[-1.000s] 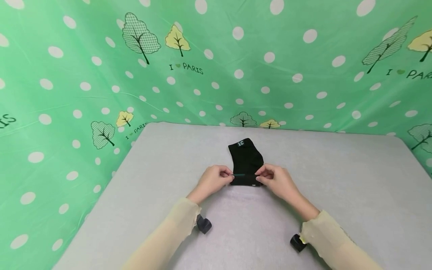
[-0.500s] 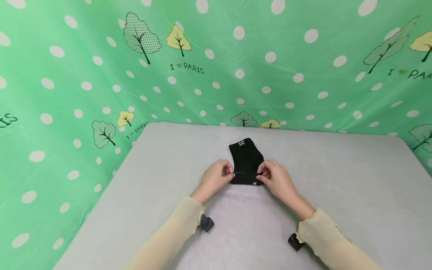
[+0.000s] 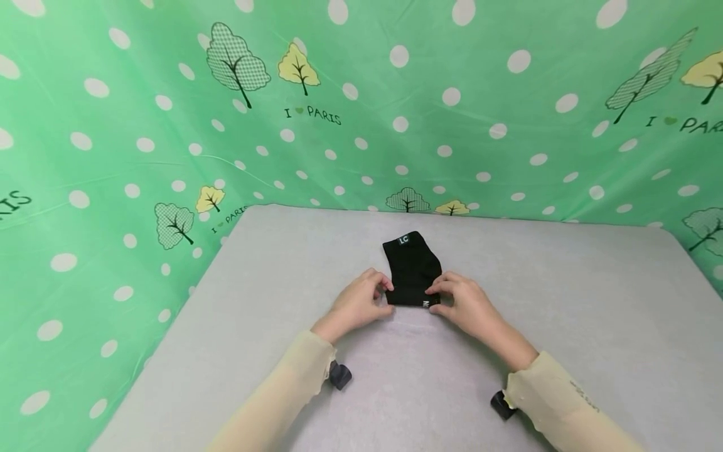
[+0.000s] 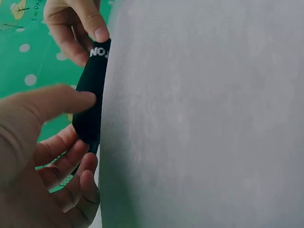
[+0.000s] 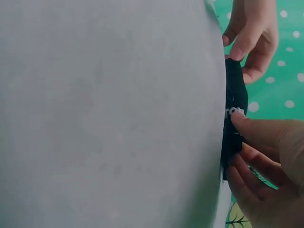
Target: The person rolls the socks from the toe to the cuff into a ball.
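A black sock (image 3: 415, 267) lies flat on the table, its near end turned up into a folded band. A small "LC" label shows at the far end, and white lettering is on the band's right part. My left hand (image 3: 361, 300) holds the band's left end, thumb at the near edge and fingers on the far side. At the right end my right hand (image 3: 465, 306) holds the band likewise, fingertips on top and thumb at the near edge. In the right wrist view, the right thumb (image 5: 251, 124) lies by the lettering on the sock (image 5: 234, 95).
The grey table (image 3: 271, 270) reaches back to a green dotted curtain (image 3: 361, 125) printed with trees. A small black device (image 3: 340, 375) sits at the left cuff, another black device (image 3: 503, 405) at the right cuff.
The sock's near end has turned over further, bringing the white lettering into view and hiding the teal line. Both hands' thumbs have spread away from the fingers, toward the near edge.
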